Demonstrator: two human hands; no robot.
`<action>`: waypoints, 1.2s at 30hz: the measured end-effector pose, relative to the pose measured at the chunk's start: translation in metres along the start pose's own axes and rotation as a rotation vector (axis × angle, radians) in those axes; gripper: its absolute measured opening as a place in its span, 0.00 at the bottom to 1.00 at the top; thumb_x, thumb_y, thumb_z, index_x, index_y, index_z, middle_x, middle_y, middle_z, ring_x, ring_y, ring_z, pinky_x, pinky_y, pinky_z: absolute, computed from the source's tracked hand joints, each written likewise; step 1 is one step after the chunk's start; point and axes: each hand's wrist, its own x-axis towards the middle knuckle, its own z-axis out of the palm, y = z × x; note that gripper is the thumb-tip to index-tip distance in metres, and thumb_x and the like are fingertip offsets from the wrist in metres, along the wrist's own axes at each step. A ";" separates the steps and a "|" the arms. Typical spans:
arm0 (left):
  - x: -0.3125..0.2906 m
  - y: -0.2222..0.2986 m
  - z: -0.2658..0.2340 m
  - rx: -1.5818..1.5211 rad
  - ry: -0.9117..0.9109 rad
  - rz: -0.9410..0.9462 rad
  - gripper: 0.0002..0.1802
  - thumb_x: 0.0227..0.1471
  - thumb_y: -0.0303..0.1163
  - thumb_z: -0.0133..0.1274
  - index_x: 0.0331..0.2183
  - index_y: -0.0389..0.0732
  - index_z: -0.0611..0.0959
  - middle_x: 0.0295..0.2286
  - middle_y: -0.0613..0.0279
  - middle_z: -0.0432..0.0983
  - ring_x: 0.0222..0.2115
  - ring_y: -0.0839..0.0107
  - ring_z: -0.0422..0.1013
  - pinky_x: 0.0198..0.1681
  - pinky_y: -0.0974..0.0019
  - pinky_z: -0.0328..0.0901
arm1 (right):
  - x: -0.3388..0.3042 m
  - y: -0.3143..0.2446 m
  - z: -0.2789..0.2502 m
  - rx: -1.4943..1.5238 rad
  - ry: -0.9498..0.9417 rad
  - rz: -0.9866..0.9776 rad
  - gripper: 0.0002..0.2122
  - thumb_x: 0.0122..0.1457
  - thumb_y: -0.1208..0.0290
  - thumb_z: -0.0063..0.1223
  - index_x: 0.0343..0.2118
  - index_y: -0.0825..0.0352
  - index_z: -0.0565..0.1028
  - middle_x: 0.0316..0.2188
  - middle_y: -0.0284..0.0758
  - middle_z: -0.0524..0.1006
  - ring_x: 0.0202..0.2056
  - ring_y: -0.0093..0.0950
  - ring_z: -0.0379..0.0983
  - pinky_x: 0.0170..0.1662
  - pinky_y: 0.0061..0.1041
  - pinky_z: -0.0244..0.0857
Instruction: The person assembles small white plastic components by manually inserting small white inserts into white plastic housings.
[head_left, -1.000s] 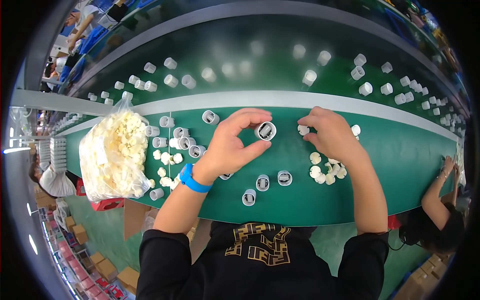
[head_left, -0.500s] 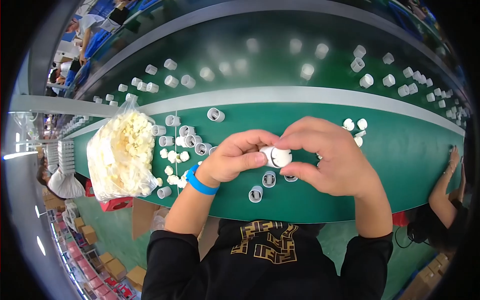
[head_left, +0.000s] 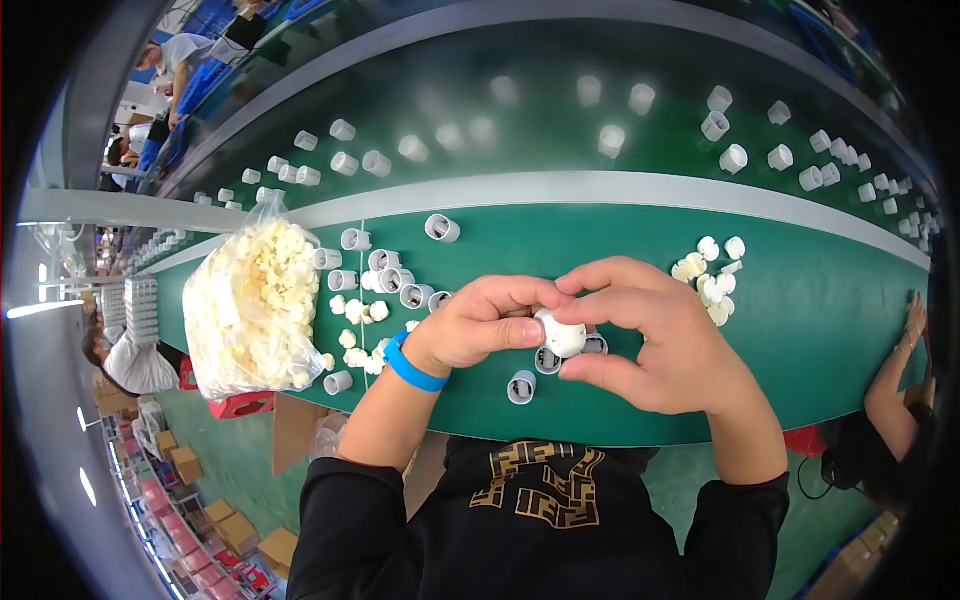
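In front of my chest, a small white plastic cup with a rounded cap [head_left: 564, 336] is held over the green work surface. My left hand [head_left: 490, 318] pinches it between thumb and fingers, a blue band around that wrist. From the other side my right hand [head_left: 650, 335] curls round it, fingers over the top and thumb at its lower edge. Directly below stand a few open grey-white cups [head_left: 521, 387] with dark parts inside. More such cups [head_left: 396, 281] stand left of my left hand, beside loose cream-white caps [head_left: 355, 311].
A clear bag full of cream-white caps [head_left: 255, 310] sits at the left. More loose caps [head_left: 715, 285] lie to the right. Beyond a pale rail [head_left: 600, 188], scattered white cups [head_left: 733, 158] stand on a green belt. Another person's arm [head_left: 900, 370] rests at the far right edge.
The held cup has turned so its white rounded cap faces up and hides the dark slot seen before. My right thumb and fingers have shifted slightly down around it; the view has moved a little.
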 end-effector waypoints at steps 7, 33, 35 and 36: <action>0.005 0.002 0.003 0.068 -0.022 -0.044 0.22 0.62 0.36 0.58 0.50 0.29 0.81 0.47 0.47 0.80 0.51 0.59 0.75 0.57 0.59 0.67 | -0.005 0.005 0.009 0.203 0.049 0.149 0.08 0.51 0.80 0.67 0.35 0.67 0.82 0.47 0.41 0.80 0.45 0.33 0.79 0.48 0.29 0.72; 0.023 0.005 0.000 0.086 0.173 -0.016 0.18 0.63 0.26 0.55 0.54 0.35 0.78 0.46 0.59 0.80 0.48 0.70 0.74 0.54 0.65 0.67 | 0.011 0.024 -0.004 -0.022 0.160 0.237 0.04 0.53 0.78 0.65 0.31 0.67 0.82 0.37 0.38 0.84 0.38 0.32 0.81 0.45 0.29 0.73; 0.011 0.023 -0.010 0.406 0.328 0.047 0.18 0.62 0.26 0.56 0.53 0.36 0.79 0.46 0.58 0.80 0.47 0.69 0.75 0.54 0.64 0.68 | 0.034 0.043 -0.019 -0.217 0.295 0.339 0.03 0.54 0.77 0.63 0.31 0.68 0.82 0.27 0.35 0.83 0.30 0.24 0.80 0.37 0.24 0.73; 0.005 0.034 -0.014 0.722 0.462 0.095 0.18 0.61 0.25 0.57 0.52 0.36 0.80 0.45 0.57 0.80 0.47 0.67 0.76 0.53 0.64 0.68 | 0.048 0.065 -0.032 -0.277 0.376 0.320 0.03 0.55 0.75 0.61 0.31 0.69 0.82 0.27 0.35 0.83 0.29 0.23 0.80 0.36 0.25 0.73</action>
